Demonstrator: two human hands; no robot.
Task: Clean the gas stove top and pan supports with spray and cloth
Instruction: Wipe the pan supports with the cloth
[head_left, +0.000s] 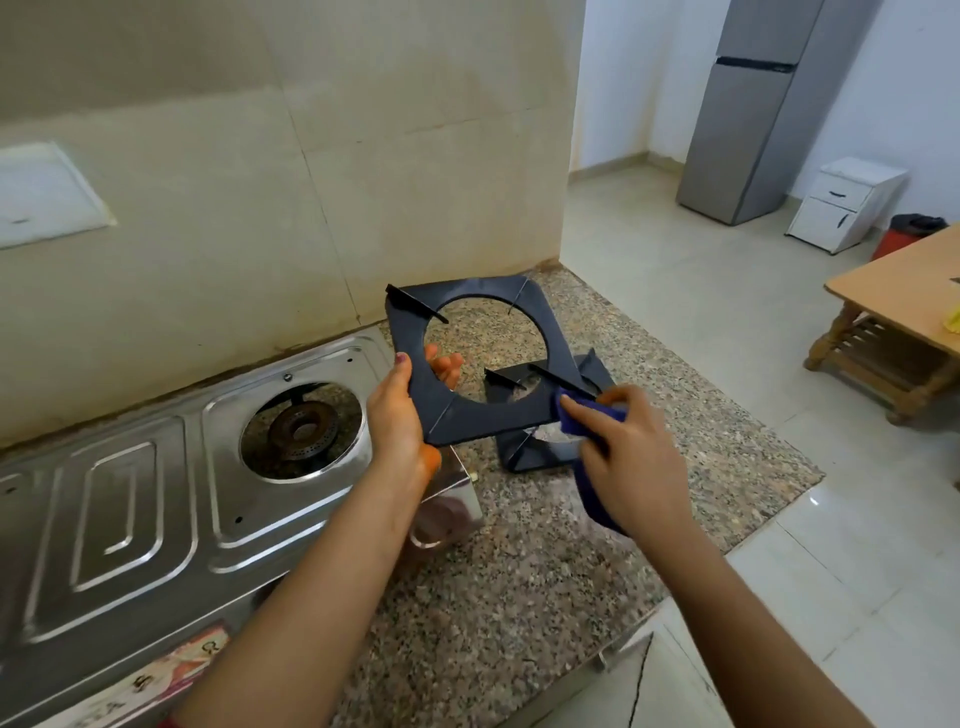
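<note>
A black square pan support (550, 332) with a round hole is lifted above the granite counter (519, 571). My left hand (402, 410) grips its near left edge. My right hand (628, 452) holds a dark blue cloth (582, 418) pressed against the support's right near corner. A second black pan support (540, 452) lies flat on the counter beneath it, partly hidden. The steel gas stove top (130, 499) sits to the left, its right burner (301, 423) bare. No spray bottle is in view.
A beige tiled wall (260, 208) rises behind the stove. The counter ends at the right above a pale tiled floor. Further right stand a grey fridge (753, 114), a small white cabinet (847, 202) and a wooden table (904, 312).
</note>
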